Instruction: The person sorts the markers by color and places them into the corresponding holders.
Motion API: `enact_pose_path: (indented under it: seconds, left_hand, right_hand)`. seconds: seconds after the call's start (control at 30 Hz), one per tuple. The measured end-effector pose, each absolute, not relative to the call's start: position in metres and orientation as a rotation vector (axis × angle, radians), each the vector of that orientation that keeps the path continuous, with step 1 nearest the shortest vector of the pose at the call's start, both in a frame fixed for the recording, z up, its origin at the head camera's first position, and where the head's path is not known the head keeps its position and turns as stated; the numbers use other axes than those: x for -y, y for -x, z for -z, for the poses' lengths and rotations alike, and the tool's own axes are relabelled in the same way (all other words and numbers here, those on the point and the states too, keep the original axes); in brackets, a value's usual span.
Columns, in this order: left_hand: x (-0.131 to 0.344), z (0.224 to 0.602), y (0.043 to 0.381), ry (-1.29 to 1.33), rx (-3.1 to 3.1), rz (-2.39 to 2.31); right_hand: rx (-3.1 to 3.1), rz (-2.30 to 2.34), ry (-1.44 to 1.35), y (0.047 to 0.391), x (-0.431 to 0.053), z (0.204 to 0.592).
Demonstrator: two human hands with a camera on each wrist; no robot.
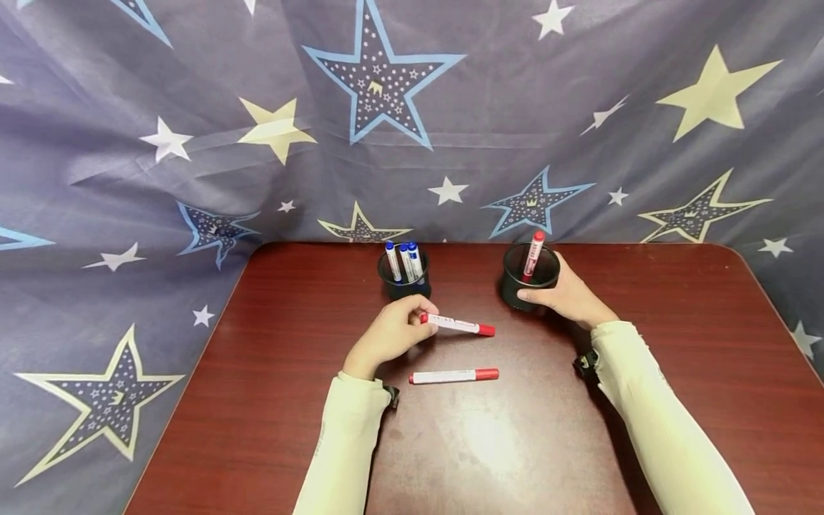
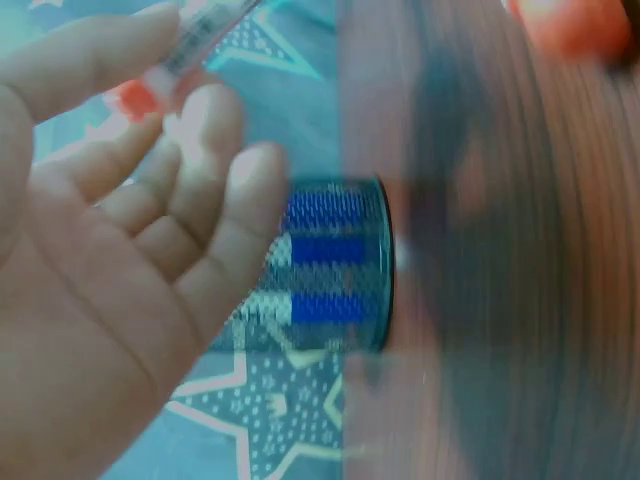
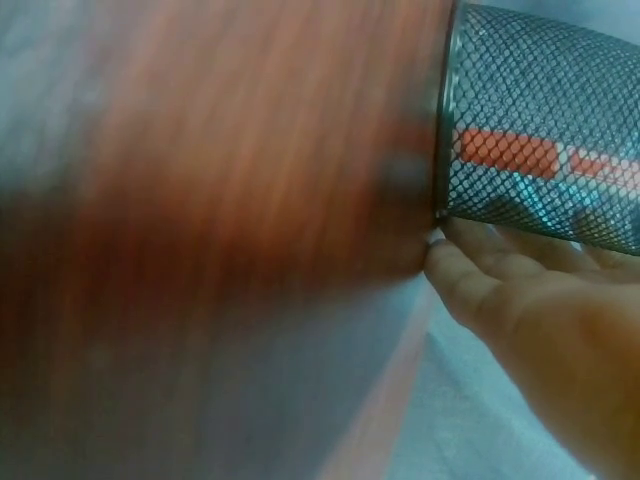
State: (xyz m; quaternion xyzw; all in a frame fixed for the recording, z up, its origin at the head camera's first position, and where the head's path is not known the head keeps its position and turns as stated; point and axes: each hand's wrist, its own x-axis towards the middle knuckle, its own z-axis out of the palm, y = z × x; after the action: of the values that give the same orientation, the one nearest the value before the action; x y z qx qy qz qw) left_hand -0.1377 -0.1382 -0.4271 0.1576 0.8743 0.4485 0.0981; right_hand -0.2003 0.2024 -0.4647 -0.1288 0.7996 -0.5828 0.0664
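Note:
My left hand (image 1: pixel 386 335) pinches a red-capped whiteboard marker (image 1: pixel 458 325) between thumb and fingers, just above the table; its cap end points right. In the left wrist view the other fingers of that hand (image 2: pixel 130 220) are loosely bent. My right hand (image 1: pixel 571 292) grips a black mesh pen cup (image 1: pixel 513 287) from the right, thumb across the front. One red marker (image 1: pixel 534 252) stands tilted inside that cup; its red end shows through the mesh in the right wrist view. A second red marker (image 1: pixel 450 376) lies on the table, nearer me.
Another black mesh cup (image 1: pixel 398 291) stands behind my left hand, holding several blue-capped markers (image 1: pixel 392 259). The dark red wooden table (image 1: pixel 695 343) ends at the back against a grey star-patterned cloth (image 1: pixel 489 86).

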Motion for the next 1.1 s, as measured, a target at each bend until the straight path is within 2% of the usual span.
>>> enact_pose_path:
  seconds: [0.33, 0.53, 1.1]
  left_hand:
    - [0.119, 0.424, 0.140, -0.608, -2.479, -1.714]
    - [0.109, 0.417, 0.147, -0.702, -2.466, -1.796]
    - [0.060, 0.367, 0.185, -0.884, -2.412, -2.021]
  right_hand:
    - [-2.414, 1.737, 0.375, 0.201, -0.201, 0.464]
    - [-2.430, 1.724, 0.384, 0.199, -0.202, 0.462]
    - [-2.433, 1.732, 0.397, 0.202, -0.204, 0.466]
